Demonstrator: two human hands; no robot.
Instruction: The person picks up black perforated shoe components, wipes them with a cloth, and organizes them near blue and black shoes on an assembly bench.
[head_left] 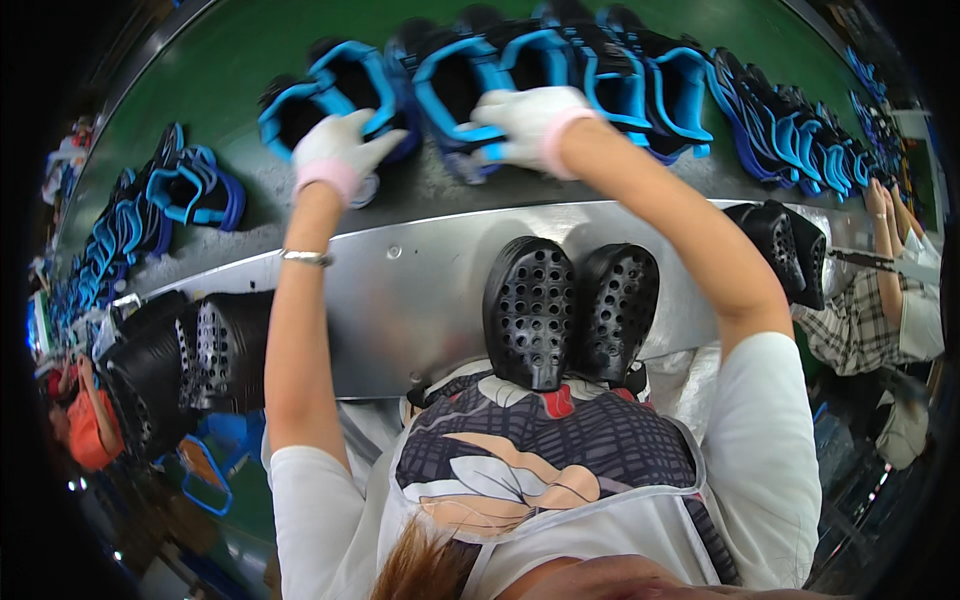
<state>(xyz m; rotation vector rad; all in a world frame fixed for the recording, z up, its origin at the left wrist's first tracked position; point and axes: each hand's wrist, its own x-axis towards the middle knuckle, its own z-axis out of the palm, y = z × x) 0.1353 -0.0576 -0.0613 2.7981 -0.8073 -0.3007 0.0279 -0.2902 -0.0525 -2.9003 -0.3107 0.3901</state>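
My left hand, in a white glove with a pink cuff, is at the heel of a black shoe with a bright blue collar. Its thumb is spread to the right, and the heel lies between thumb and fingers. My right hand, gloved alike, reaches leftward and closes around the heel of another such shoe. Its fingers lie over the collar, with a blue heel tab beside the thumb. One more shoe stands left of my left hand. Slight blur softens both hands.
Several more shoes line the green belt at right, others at left. Two black shoe-shaped forms with round holes stand before me at the metal ledge; similar forms flank it. People work at both sides.
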